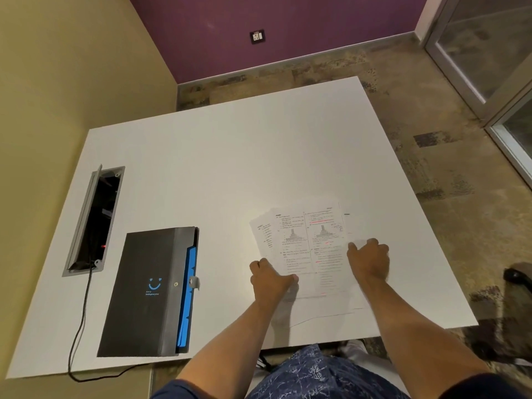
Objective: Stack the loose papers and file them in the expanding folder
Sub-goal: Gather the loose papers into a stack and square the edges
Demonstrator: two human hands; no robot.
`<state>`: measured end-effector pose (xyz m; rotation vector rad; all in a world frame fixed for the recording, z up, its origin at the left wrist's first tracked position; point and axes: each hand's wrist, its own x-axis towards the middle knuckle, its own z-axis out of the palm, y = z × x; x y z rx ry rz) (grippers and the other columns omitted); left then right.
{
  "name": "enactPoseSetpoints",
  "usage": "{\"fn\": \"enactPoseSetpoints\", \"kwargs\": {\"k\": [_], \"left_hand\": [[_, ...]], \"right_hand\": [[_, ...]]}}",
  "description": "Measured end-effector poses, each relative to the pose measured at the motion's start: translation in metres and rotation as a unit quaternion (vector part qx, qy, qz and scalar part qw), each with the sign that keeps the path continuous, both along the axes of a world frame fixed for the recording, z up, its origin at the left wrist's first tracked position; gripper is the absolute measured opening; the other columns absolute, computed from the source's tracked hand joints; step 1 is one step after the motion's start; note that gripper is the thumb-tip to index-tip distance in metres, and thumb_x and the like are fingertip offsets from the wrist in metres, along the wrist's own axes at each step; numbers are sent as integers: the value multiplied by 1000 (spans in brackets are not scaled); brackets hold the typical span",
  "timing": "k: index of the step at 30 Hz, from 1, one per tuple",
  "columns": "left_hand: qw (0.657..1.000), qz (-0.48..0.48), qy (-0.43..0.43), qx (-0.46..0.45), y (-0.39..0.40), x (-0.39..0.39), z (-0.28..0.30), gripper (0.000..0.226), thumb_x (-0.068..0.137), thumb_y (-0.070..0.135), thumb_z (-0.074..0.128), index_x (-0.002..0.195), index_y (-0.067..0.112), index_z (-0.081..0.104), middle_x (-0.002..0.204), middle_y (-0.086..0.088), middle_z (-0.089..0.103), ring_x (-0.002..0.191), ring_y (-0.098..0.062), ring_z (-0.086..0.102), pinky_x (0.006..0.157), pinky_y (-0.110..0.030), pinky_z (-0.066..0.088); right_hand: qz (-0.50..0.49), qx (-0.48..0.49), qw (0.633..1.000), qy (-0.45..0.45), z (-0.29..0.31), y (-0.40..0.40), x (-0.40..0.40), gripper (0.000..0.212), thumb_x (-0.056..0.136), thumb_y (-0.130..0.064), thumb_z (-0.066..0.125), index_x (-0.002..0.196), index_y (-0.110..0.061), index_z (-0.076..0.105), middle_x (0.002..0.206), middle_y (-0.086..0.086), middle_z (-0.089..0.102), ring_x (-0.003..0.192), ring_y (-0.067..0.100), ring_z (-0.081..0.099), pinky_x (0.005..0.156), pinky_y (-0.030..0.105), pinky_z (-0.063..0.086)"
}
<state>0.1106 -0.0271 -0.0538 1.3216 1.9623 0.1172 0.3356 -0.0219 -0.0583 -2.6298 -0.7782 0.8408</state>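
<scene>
Several loose printed papers (309,249) lie fanned and overlapping on the white table (218,168), near its front right. My left hand (269,279) rests curled on the lower left edge of the sheets, thumb pressed on the paper. My right hand (370,259) lies knuckles-up on the right side of the pile, fingers bent down on it. A black expanding folder (149,292) with blue tabbed dividers along its right side lies flat and closed at the front left, apart from both hands.
A recessed cable box (92,223) with its lid up sits in the table at the left, and a black cable (79,335) runs from it over the front edge. Walls stand behind and left. A dark chair part (516,276) shows at the right.
</scene>
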Motion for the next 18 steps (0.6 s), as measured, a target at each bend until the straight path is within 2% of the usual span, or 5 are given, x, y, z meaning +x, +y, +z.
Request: {"fn": "enactPoseSetpoints", "kwargs": {"k": [3, 6, 10, 14, 18], "left_hand": [[1000, -16, -25, -7, 3, 1, -1, 67, 67, 40, 89, 117, 7, 58, 117, -2, 46, 113, -25, 56, 98, -36, 50], [1000, -3, -19, 12, 6, 0, 0, 66, 70, 43, 87, 120, 10, 59, 114, 2, 40, 116, -23, 52, 95, -28, 39], [996, 20, -83, 39, 12, 4, -2, 43, 73, 34, 87, 92, 15, 54, 105, -1, 50, 113, -30, 59, 80, -28, 42], [994, 0, -100, 40, 16, -4, -3, 54, 81, 34, 84, 125, 12, 62, 122, 5, 48, 118, -14, 53, 98, -29, 47], [988, 17, -148, 41, 26, -15, -3, 41, 82, 29, 82, 114, 14, 62, 105, 8, 61, 97, -15, 58, 71, -17, 42]], "right_hand": [[70, 14, 997, 30, 2, 3, -6, 55, 97, -37, 67, 138, -1, 61, 135, 23, 64, 123, 43, 63, 103, 47, 53], [62, 23, 998, 15, 4, 4, -10, 58, 92, -37, 74, 136, 0, 63, 132, 23, 64, 123, 43, 62, 102, 49, 55], [120, 32, 992, 21, 3, 1, -19, 51, 90, -35, 76, 131, -7, 66, 131, 20, 61, 120, 39, 63, 101, 51, 56], [152, 25, 988, 28, 7, 1, -23, 53, 89, -35, 75, 137, -16, 62, 132, 16, 60, 123, 37, 60, 102, 51, 55], [108, -6, 994, -27, 8, -7, -24, 63, 92, -35, 74, 143, -5, 50, 138, 19, 53, 130, 39, 53, 103, 51, 52]]}}
